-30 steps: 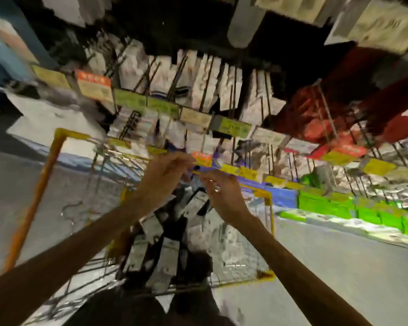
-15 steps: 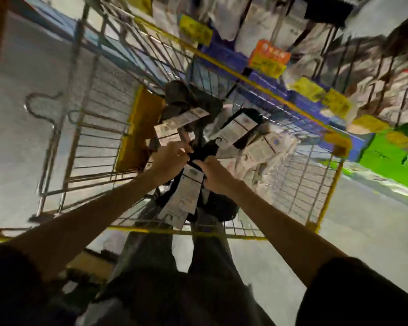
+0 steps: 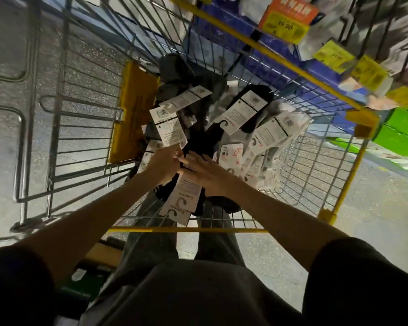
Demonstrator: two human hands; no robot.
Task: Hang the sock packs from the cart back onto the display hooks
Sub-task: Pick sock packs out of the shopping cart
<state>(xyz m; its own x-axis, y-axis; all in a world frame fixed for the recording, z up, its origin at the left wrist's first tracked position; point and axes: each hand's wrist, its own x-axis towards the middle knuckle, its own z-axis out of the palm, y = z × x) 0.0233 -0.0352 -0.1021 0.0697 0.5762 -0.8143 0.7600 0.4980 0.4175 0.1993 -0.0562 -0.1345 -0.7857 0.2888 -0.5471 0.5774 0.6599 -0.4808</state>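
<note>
I am looking down through the head camera. The biggest thing is the gray floor (image 3: 7, 67), which is speckled and shiny. On it stands the wire cart (image 3: 87, 128), with yellow bars on its rim. A yellow flap (image 3: 137, 107) leans on the cart's left inside wall.

At the top right is the blue display shelf (image 3: 316, 67), just behind the cart's far side. Dark hooks (image 3: 345, 18) stick out of it, with orange and yellow price tags (image 3: 286, 17). The things hanging there are too blurry to tell.

Inside the cart lies a heap of sock packs (image 3: 245, 109). They are black, gray and white socks with white paper cards.

Both hands are down in the heap and touch each other. The right hand (image 3: 207, 170) lies flat with straight fingers on a dark pack. That pack's long white card (image 3: 184, 201) points to the near rim. The left hand (image 3: 161, 164) has bent fingers right at the bottom corner of a barcode card (image 3: 169, 128). I cannot tell if it pinches that card or only touches it.
</note>
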